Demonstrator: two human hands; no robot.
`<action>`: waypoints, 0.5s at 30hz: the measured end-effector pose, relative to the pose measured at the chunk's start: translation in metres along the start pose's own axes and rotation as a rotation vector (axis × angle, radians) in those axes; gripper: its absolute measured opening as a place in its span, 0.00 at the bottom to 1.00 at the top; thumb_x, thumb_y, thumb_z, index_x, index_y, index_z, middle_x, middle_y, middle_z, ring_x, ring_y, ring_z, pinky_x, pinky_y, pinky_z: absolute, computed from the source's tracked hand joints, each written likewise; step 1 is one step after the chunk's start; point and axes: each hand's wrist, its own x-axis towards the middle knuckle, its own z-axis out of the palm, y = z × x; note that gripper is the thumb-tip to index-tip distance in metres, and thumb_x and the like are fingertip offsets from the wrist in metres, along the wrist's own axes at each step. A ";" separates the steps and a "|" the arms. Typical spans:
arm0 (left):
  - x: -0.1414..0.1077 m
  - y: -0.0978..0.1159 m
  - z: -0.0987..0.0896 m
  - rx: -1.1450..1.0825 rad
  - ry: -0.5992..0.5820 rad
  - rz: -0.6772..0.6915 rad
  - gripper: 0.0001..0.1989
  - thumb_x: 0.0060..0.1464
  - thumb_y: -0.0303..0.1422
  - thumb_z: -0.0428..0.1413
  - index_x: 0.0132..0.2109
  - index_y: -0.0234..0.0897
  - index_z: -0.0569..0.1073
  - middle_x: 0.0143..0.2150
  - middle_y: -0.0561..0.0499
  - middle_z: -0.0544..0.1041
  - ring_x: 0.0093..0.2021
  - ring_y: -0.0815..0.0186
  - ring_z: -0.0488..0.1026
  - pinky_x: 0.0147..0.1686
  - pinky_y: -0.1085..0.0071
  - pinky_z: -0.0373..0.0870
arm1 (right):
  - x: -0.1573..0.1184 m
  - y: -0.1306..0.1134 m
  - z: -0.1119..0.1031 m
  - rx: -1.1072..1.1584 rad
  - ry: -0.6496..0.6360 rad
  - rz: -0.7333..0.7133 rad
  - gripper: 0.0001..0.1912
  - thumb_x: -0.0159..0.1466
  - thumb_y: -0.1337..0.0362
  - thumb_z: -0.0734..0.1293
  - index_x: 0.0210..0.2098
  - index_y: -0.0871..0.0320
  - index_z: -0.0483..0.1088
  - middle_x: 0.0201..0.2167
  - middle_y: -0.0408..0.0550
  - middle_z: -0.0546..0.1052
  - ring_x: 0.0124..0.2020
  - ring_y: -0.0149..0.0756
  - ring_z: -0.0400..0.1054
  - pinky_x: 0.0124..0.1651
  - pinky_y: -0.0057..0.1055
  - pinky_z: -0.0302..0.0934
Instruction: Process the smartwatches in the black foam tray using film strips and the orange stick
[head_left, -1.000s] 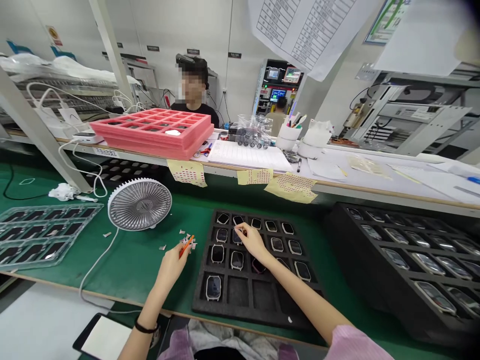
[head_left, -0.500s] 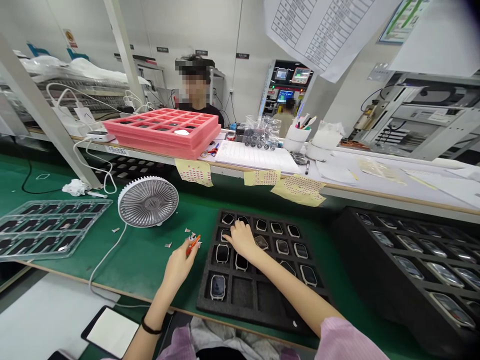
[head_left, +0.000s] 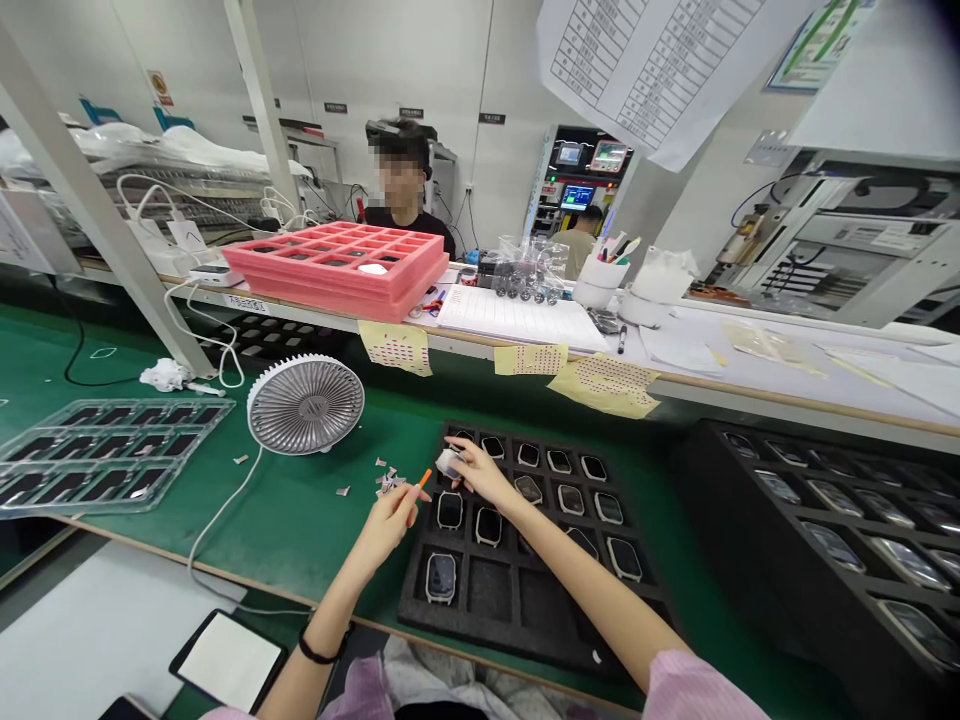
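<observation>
**Right hand** [head_left: 481,477]: Fingers closed in a pinch, gripping a small pale piece [head_left: 450,462] above the 11 o'clock corner of the black foam tray [head_left: 480,655]. From my remote seat, I cannot tell exactly what the piece is.

**Left hand** [head_left: 388,527]: Curled shut around an orange-tipped pick [head_left: 418,492], just left of the tray, over the green bench mat [head_left: 300,540].

**Work in hand:** I see the pick held ready in one hand while the other pinches at the tray, beside a small scatter of pale scraps [head_left: 388,484] on the mat.

**Tray:** Smartwatches [head_left: 450,510] sit in its foam slots, and the bottom row holds one.

**Around the tray:** A white desk fan [head_left: 305,404] stands at 10 o'clock, a clear plastic tray [head_left: 112,455] lies at 9 o'clock, and a second black tray [head_left: 817,540] of watches sits at 3 o'clock.

**Beyond:** A co-worker [head_left: 401,185] in a black top faces me at 12 o'clock, past a pink foam tray [head_left: 334,270] on the shelf.
</observation>
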 end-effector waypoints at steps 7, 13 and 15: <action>0.001 0.015 0.022 -0.207 -0.146 -0.025 0.25 0.51 0.56 0.47 0.34 0.36 0.67 0.18 0.63 0.53 0.12 0.78 0.44 0.11 0.80 0.41 | -0.023 -0.026 0.000 0.722 -0.016 0.101 0.19 0.54 0.52 0.71 0.37 0.56 0.62 0.19 0.37 0.70 0.16 0.27 0.64 0.13 0.19 0.48; -0.002 0.018 0.025 -0.256 -0.166 -0.005 0.25 0.52 0.56 0.48 0.33 0.35 0.67 0.17 0.64 0.53 0.12 0.79 0.44 0.10 0.81 0.41 | -0.027 -0.035 0.004 0.801 0.015 0.119 0.21 0.53 0.52 0.72 0.38 0.57 0.65 0.18 0.35 0.70 0.12 0.24 0.60 0.11 0.19 0.47; -0.001 0.017 0.025 -0.254 -0.169 0.008 0.26 0.51 0.57 0.48 0.33 0.35 0.67 0.16 0.64 0.53 0.11 0.79 0.44 0.10 0.81 0.41 | -0.026 -0.035 0.004 0.822 0.023 0.130 0.21 0.51 0.52 0.73 0.36 0.57 0.65 0.18 0.35 0.70 0.12 0.23 0.60 0.11 0.20 0.47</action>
